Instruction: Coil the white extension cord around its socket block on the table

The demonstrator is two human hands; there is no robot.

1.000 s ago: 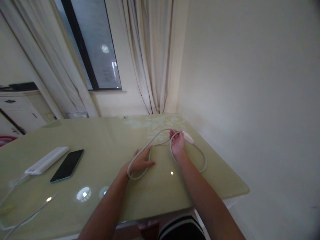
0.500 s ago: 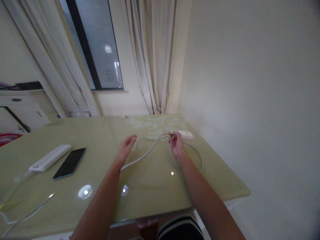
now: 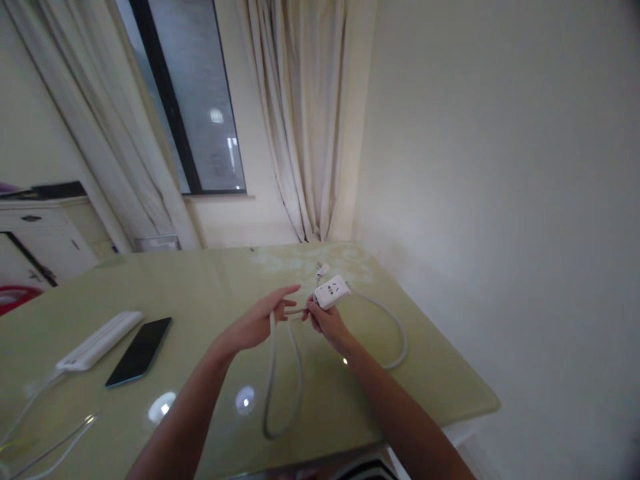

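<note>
And over on your left, a dark phone [image 3: 140, 353] lies flat beside a long white bar [image 3: 103, 339], its cord [image 3: 27, 413] trailing off your table [image 3: 200, 287] view! Beyond, a pale cabinet [image 3: 45, 233] carries something black [image 3: 57, 191]; ahead of you, a dark-framed window [image 3: 200, 87] sits between the left curtain [image 3: 75, 133] and right curtain [image 3: 300, 100], plain wall [image 3: 500, 167] to your right.

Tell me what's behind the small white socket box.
Beyond the socket box, a white plug and the tabletop show; whatever the box directly covers cannot be seen.
</note>
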